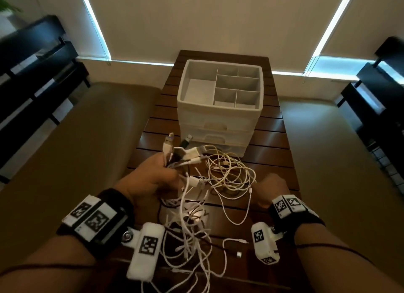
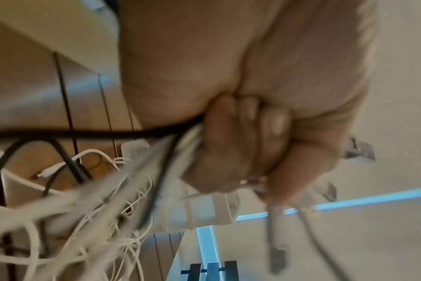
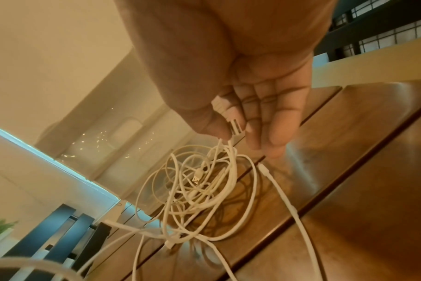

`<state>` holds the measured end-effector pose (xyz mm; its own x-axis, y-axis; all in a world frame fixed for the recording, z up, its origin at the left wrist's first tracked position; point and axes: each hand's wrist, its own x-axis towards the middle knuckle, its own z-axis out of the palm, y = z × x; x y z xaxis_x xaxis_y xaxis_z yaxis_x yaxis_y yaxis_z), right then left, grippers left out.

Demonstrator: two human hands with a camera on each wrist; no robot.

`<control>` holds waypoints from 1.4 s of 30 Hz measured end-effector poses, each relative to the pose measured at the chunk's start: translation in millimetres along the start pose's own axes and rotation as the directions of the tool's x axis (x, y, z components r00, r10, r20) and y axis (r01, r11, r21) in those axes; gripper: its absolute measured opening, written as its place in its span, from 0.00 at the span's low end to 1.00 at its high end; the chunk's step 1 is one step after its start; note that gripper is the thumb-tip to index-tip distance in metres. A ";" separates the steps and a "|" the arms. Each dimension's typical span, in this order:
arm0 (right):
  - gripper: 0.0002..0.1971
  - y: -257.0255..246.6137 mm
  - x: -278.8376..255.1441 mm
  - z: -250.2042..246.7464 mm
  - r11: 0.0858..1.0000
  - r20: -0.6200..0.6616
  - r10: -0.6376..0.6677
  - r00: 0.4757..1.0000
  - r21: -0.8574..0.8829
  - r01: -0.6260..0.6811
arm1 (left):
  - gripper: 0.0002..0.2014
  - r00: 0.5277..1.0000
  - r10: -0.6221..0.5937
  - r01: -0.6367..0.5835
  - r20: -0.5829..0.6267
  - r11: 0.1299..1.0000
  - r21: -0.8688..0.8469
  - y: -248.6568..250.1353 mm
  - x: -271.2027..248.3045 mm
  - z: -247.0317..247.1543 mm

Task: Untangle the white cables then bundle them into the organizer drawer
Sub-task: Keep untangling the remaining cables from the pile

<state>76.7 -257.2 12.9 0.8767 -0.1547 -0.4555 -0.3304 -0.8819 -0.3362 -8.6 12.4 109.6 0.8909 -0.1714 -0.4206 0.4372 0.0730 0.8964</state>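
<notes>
The organizer [image 1: 220, 100], one unit with three closed drawers and six open top compartments, stood at the table's [image 1: 273, 144] far end. Before it sprawled the white cables [image 1: 227, 179] (too knotted to count): light, limp, snag-prone, probably best taken by their stiff plugs. The left hand [image 1: 150, 179] gripped a fistful of plug ends; the right hand [image 3: 248, 106] pinched one connector.
</notes>
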 end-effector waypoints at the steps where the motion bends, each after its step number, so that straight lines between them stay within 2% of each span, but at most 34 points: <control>1: 0.15 -0.6 -2.0 -2.3 1.000 -0.006 -0.010 1.000 -0.012 0.010 | 0.15 1.000 -0.021 0.021 -0.018 0.999 0.029 -0.4 -0.6 1.1; 4: 0.10 -4.0 -9.0 -6.4 0.996 -0.076 -0.087 0.993 0.003 0.088 | 0.19 0.993 -0.045 0.079 -0.107 0.936 0.344 -6.0 9.7 0.6; 6: 0.06 -8.9 -14.4 -6.5 0.986 -0.125 -0.162 0.979 0.025 0.166 | 0.14 0.985 -0.047 0.121 -0.164 0.870 0.478 -8.3 16.1 3.0; 10: 0.09 -20.6 -22.4 -7.7 0.962 -0.102 -0.272 0.957 0.006 0.274 | 0.05 0.976 0.003 0.131 -0.216 0.786 0.604 -12.5 22.4 11.3; 13: 0.08 -23.9 -21.1 -10.3 0.959 -0.038 -0.271 0.962 0.074 0.273 | 0.04 0.967 -0.023 0.190 -0.254 0.731 0.655 -13.5 23.5 16.7; 16: 0.09 -21.8 -20.4 -10.9 0.957 -0.023 -0.272 0.962 0.098 0.273 | 0.06 0.960 -0.065 0.230 -0.272 0.740 0.633 -11.2 23.7 16.4; 18: 0.07 -19.3 -20.0 -12.1 0.957 -0.027 -0.269 0.963 0.101 0.270 | 0.06 0.968 -0.123 0.234 -0.221 0.762 0.604 -7.2 22.0 16.7; 20: 0.04 -16.9 -19.9 -14.1 0.957 -0.024 -0.273 0.962 0.093 0.274 | 0.06 0.975 -0.154 0.218 -0.162 0.808 0.547 -3.3 17.9 16.6; 22: 0.01 -14.3 -20.0 -16.8 0.955 -0.027 -0.285 0.958 0.072 0.286 | 0.08 0.986 -0.122 0.162 -0.117 0.886 0.435 -3.6 16.1 11.9; 25: 0.09 -11.7 -19.8 -21.4 0.940 -0.032 -0.340 0.940 0.009 0.341 | 0.07 0.998 -0.023 0.034 -0.055 0.976 0.213 -3.6 11.9 5.4; 27: 0.11 -11.8 -19.6 -24.4 0.923 -0.039 -0.384 0.923 0.005 0.384 | 0.11 0.999 0.036 -0.037 0.041 0.999 0.029 -2.3 6.2 -0.5; 29: 0.09 -13.6 -20.6 -27.7 0.904 -0.060 -0.423 0.904 0.049 0.425 | 0.13 0.982 0.091 -0.058 0.165 0.978 -0.199 -3.1 -0.1 -11.2; 30: 0.08 -14.4 -20.5 -29.7 0.894 -0.071 -0.435 0.898 0.088 0.440 | 0.13 0.963 0.120 -0.035 0.240 0.942 -0.334 -4.2 -1.9 -17.3; 31: 0.08 -15.1 -20.4 -31.9 0.884 -0.084 -0.442 0.893 0.128 0.450 | 0.13 0.916 0.155 0.038 0.371 0.886 -0.463 -5.0 -3.0 -22.1; 32: 0.07 -15.8 -20.0 -34.3 0.873 -0.103 -0.451 0.887 0.157 0.462 | 0.16 0.846 0.206 0.122 0.492 0.824 -0.553 -4.8 -4.2 -25.7; 33: 0.06 -16.7 -19.5 -36.8 0.865 -0.120 -0.460 0.880 0.166 0.474 | 0.19 0.803 0.246 0.168 0.542 0.780 -0.603 -5.4 -3.6 -30.4; 34: 0.06 -17.9 -18.5 -38.6 0.859 -0.139 -0.468 0.873 0.160 0.486 | 0.20 0.797 0.237 0.190 0.556 0.775 -0.603 -2.9 -2.9 -31.6; 35: 0.06 -19.6 -18.5 -40.9 0.858 -0.157 -0.470 0.869 0.152 0.491 | 0.18 0.823 0.177 0.171 0.540 0.829 -0.532 -0.8 -0.2 -32.1; 37: 0.06 -24.0 -18.7 -45.1 0.853 -0.189 -0.462 0.867 0.174 0.492 | 0.17 0.935 0.033 0.068 0.353 0.961 -0.269 0.6 0.1 -28.9; 38: 0.06 -26.1 -18.6 -48.0 0.843 -0.202 -0.458 0.866 0.209 0.495 | 0.17 0.964 0.010 0.044 0.267 0.980 -0.193 1.2 0.9 -24.0; 40: 0.06 -31.4 -19.0 -54.7 0.798 -0.230 -0.474 0.850 0.296 0.525 | 0.17 0.981 0.030 0.019 0.194 0.969 -0.246 1.6 5.7 -13.6; 42: 0.07 -36.3 -20.4 -61.4 0.758 -0.274 -0.498 0.823 0.323 0.567 | 0.17 0.997 0.041 -0.019 0.070 0.956 -0.291 -2.8 14.4 -5.0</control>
<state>92.3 -249.3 85.0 0.9816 0.1900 0.0186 0.1333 -0.6125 -0.7792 3.6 14.6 100.4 0.8972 -0.2367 -0.3728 0.4373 0.3593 0.8244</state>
